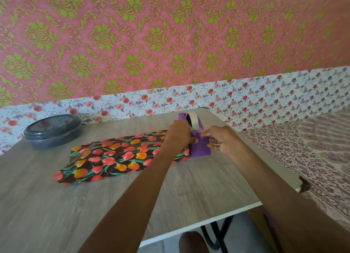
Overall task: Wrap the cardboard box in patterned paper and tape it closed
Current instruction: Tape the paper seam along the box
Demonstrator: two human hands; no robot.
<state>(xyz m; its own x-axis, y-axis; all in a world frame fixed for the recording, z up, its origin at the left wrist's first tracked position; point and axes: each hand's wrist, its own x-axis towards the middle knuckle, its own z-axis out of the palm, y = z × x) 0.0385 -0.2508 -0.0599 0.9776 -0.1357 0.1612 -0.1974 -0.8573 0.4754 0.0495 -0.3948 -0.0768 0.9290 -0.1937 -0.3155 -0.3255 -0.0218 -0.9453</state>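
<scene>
From the head view, the only one here, both arms reach forward to the purple tape dispenser (200, 148), which stands at about one o'clock on the grey wood-grain table (94, 205). The left hand (179, 134) grips the dispenser from its nine o'clock side, fingers curled over the body and the thumb pressed on its near face, most likely to keep the light plastic from sliding or tipping while tape is drawn. The right hand (222, 141) comes in from three o'clock, and its fingers (208, 134) pinch narrowly on a clear tape strip (198, 130) leading off the pale tape roll (195, 118) at the dispenser's twelve o'clock end. This looks like pulling a length free for cutting. The patterned paper (113, 158), dark with red and orange tulips, lies long and low across the table from the dispenser's base out toward nine o'clock, just beside the left wrist, so a cut piece has only a short way to travel. No bare cardboard shows (the box may sit under the paper, but that cannot be told from this angle). A grey lidded container (53, 131) is parked at ten o'clock, well apart from the work, and a bed (312, 148) with a printed cover runs along the table's three o'clock edge.
</scene>
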